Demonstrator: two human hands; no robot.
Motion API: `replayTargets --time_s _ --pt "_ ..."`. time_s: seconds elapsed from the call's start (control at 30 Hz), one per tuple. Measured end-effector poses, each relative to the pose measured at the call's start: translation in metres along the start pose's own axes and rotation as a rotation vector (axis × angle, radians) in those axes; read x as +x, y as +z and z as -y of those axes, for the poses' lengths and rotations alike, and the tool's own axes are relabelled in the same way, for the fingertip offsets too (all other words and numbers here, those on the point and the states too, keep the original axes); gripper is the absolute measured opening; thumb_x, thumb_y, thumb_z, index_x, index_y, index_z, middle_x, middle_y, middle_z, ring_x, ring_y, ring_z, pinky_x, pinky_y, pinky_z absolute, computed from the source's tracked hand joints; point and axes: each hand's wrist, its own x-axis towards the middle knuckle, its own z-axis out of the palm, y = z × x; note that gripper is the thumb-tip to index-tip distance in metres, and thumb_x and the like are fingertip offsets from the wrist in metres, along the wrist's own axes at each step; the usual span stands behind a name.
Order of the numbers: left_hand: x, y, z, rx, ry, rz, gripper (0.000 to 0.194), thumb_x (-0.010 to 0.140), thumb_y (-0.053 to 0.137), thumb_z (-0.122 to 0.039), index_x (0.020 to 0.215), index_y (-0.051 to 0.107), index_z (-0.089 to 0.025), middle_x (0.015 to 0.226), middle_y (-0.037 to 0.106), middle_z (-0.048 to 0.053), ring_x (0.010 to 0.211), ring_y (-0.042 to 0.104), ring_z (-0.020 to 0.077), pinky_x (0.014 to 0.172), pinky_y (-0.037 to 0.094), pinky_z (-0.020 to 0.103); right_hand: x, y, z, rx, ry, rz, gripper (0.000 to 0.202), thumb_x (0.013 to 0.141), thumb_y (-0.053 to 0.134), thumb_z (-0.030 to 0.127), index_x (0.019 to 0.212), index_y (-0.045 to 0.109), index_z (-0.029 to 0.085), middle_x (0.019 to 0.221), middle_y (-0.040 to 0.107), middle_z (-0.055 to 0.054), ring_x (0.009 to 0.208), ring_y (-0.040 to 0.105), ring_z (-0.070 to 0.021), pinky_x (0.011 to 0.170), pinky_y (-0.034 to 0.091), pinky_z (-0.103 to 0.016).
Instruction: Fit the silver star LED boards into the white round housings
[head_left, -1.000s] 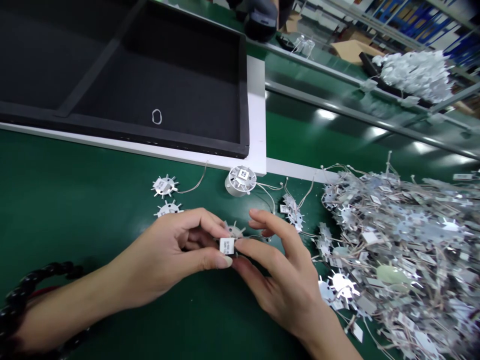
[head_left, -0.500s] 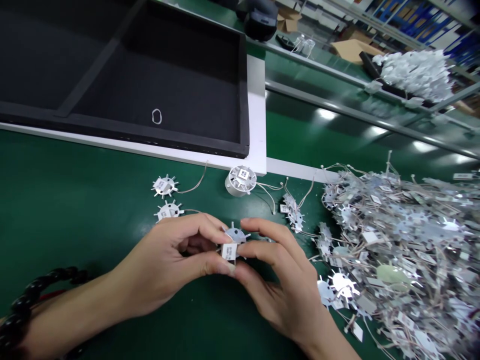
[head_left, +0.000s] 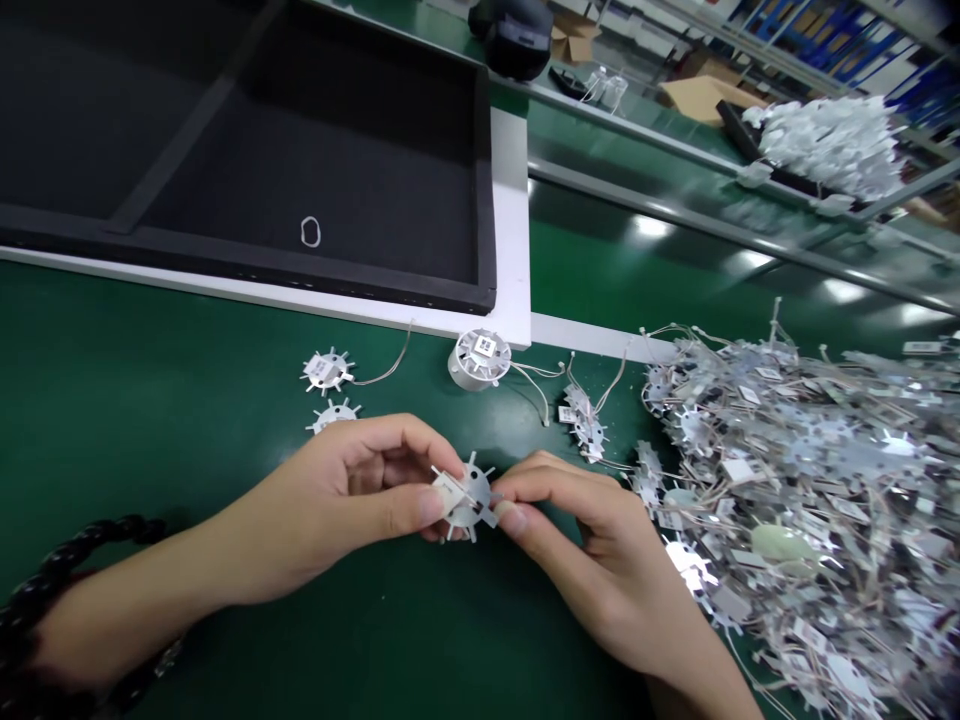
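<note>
A round silver metal plate [head_left: 474, 488] with thin prongs round its rim and a white labelled block on it is held over the green table. My left hand [head_left: 352, 505] pinches the plate and its block between thumb and fingers. On the opposite side, my right hand [head_left: 577, 530] has thumb and forefinger closed at the plate's right edge, on a small tab or wire end there. Beyond my left hand lie two similar pronged plates, one [head_left: 328, 371] with a wire, the other [head_left: 334, 413] partly hidden by the hand. A white round housing [head_left: 478, 370] carries another such plate on top.
A big heap of pronged plates and wires [head_left: 810, 500] covers the right side. A few linked plates [head_left: 583, 425] lie between it and the housing. A black divided tray [head_left: 360, 270] holding a white ring [head_left: 310, 232] stands at the back left. Metal rails [head_left: 720, 235] run behind.
The plate has turned so its round face shows more, with the block now at its left. My right hand has shifted from around the block to the plate's right edge.
</note>
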Motion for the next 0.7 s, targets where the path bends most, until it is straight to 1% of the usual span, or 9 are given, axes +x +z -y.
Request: replayTargets --time_s 0.07,0.13,0.23,0.33,0.43,0.57,0.63,0.7 --pt "0.002 -0.003 0.001 -0.017 -0.004 0.027 0.012 0.090 0.088 -0.030 0.097 0.081 -0.023 0.091 0.080 -0.001 0.082 0.075 0.0085 0.079 0.060 0.013 -0.001 0.001 0.000 0.004 -0.003 0.010 0.017 0.100 0.067 0.012 0.099 0.080 0.023 0.086 0.077 0.001 0.074 0.070 -0.0125 0.066 0.054 -0.023" --pt "0.004 -0.008 0.004 -0.035 0.006 0.082 0.013 0.093 0.085 -0.032 0.100 0.081 -0.023 0.091 0.081 0.000 0.083 0.076 0.0088 0.080 0.061 0.013 -0.002 0.001 -0.001 -0.004 -0.022 0.032 0.016 0.100 0.068 0.012 0.100 0.080 0.023 0.086 0.078 0.001 0.073 0.070 -0.0127 0.066 0.053 -0.024" --pt "0.009 -0.015 0.010 -0.054 0.038 0.165 0.013 0.097 0.081 -0.033 0.105 0.080 -0.023 0.092 0.080 0.001 0.082 0.077 0.0101 0.078 0.063 0.014 -0.002 0.003 -0.002 -0.028 -0.022 0.077 0.016 0.102 0.066 0.015 0.101 0.080 0.023 0.080 0.076 0.001 0.068 0.068 -0.0129 0.062 0.051 -0.025" --pt "0.011 -0.018 0.015 -0.080 0.051 0.203 0.015 0.099 0.078 -0.030 0.113 0.079 -0.025 0.093 0.079 0.000 0.082 0.079 0.0115 0.078 0.065 0.016 -0.002 0.004 -0.003 -0.042 -0.022 0.089 0.017 0.103 0.064 0.016 0.098 0.079 0.022 0.076 0.073 0.002 0.066 0.066 -0.0124 0.061 0.049 -0.024" --pt "0.010 -0.017 0.013 -0.122 0.011 0.220 0.014 0.096 0.081 -0.027 0.109 0.079 -0.024 0.092 0.079 0.000 0.082 0.080 0.0128 0.078 0.066 0.018 -0.002 0.006 -0.002 -0.079 -0.035 0.062 0.017 0.102 0.063 0.014 0.094 0.077 0.020 0.076 0.074 0.002 0.066 0.066 -0.0115 0.060 0.047 -0.024" --pt "0.006 -0.012 0.005 -0.105 -0.071 0.150 0.013 0.090 0.087 -0.028 0.101 0.081 -0.023 0.087 0.079 -0.001 0.077 0.078 0.0103 0.078 0.064 0.016 -0.002 0.009 -0.001 -0.147 -0.040 0.004 0.019 0.101 0.061 0.013 0.089 0.074 0.019 0.072 0.073 0.003 0.061 0.064 -0.0109 0.058 0.046 -0.024" --pt "0.006 -0.012 0.005 -0.070 -0.091 0.155 0.013 0.091 0.087 -0.028 0.099 0.080 -0.021 0.085 0.077 -0.001 0.075 0.076 0.0090 0.076 0.062 0.015 -0.001 0.010 -0.002 -0.181 -0.096 -0.041 0.018 0.100 0.060 0.012 0.089 0.073 0.019 0.068 0.069 0.003 0.056 0.059 -0.0101 0.054 0.043 -0.024" --pt "0.006 -0.014 0.007 -0.056 -0.091 0.198 0.019 0.092 0.086 -0.031 0.106 0.078 -0.021 0.086 0.075 -0.001 0.073 0.075 0.0091 0.075 0.062 0.016 -0.001 0.012 -0.003 -0.230 -0.170 -0.086 0.018 0.100 0.059 0.010 0.092 0.072 0.018 0.068 0.068 0.003 0.056 0.057 -0.0101 0.053 0.043 -0.024"
